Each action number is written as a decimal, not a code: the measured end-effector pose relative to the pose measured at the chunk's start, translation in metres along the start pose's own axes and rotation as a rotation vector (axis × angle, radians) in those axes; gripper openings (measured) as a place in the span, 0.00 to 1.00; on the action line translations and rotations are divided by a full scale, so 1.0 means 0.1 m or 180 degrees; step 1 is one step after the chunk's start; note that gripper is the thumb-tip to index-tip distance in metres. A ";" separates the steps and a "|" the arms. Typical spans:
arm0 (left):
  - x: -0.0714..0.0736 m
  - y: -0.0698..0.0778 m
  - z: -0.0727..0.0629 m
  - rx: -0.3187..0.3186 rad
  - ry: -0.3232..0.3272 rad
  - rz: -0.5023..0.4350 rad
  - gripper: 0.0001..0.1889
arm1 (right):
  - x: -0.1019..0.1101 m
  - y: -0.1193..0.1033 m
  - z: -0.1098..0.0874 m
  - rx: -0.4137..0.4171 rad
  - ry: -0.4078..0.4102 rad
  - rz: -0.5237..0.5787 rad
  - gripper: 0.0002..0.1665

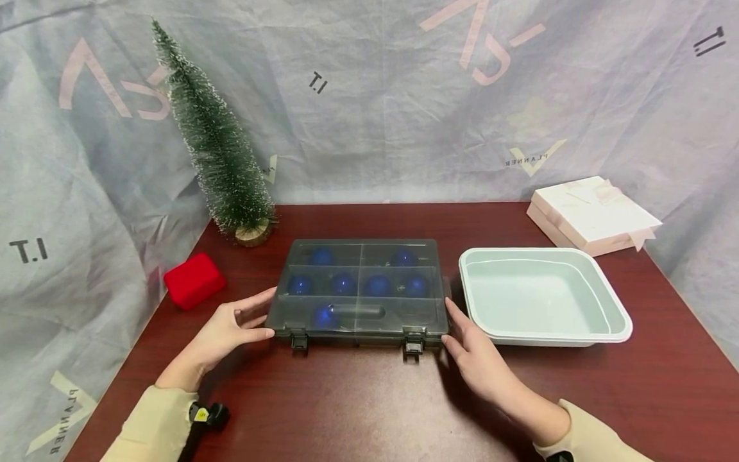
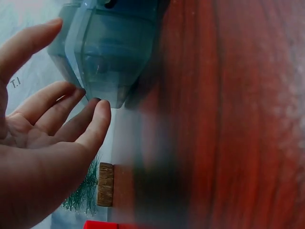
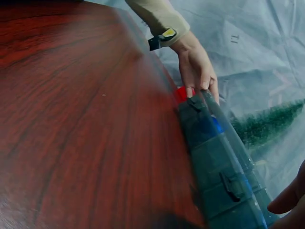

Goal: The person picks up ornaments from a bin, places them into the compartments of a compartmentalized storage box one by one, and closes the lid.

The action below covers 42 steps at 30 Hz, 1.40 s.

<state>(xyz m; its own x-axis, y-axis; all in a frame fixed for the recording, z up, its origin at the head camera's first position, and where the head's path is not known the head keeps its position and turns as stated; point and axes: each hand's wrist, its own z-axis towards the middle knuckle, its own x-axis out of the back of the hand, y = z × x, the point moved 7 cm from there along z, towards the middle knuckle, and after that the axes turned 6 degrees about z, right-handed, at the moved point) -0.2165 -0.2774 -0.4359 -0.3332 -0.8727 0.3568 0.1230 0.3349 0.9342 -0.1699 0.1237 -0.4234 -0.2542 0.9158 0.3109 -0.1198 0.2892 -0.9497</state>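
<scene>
A grey see-through plastic case lies lid down at the middle of the table, with several blue balls in its compartments. Two black latches and a carrying handle face the person. My left hand touches the case's left side with extended fingers, thumb near the front corner; the left wrist view shows its fingertips right at the case's edge. On the opposite side, my right hand rests its fingertips against the case wall, thumb at the front right corner. Most of this hand is outside the right wrist view.
Right of the case stands a pale green plastic tub, with a white gift box with a bow behind it. At the left are a red box and a small frosted Christmas tree. Grey printed cloth hangs behind the table.
</scene>
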 end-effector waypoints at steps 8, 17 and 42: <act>-0.04 -0.02 -0.02 -0.0064 -0.0005 0.0326 0.40 | 0.02 0.05 -0.02 0.0048 0.0224 -0.0429 0.38; -0.06 -0.01 -0.02 0.0157 -0.0040 0.0144 0.39 | 0.03 0.09 -0.04 0.0056 0.0337 -0.0585 0.37; -1.43 1.41 0.19 -0.2178 0.0034 0.3356 0.27 | 0.02 0.20 -0.02 0.0022 0.0181 0.0298 0.38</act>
<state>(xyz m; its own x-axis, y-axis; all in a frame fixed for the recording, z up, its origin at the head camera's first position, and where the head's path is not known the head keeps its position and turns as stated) -0.1691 -0.0981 -0.3555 0.2293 -0.2969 0.9270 0.7843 0.6204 0.0047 -0.1710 0.1318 -0.4416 -0.2098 0.9531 0.2181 -0.1048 0.1998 -0.9742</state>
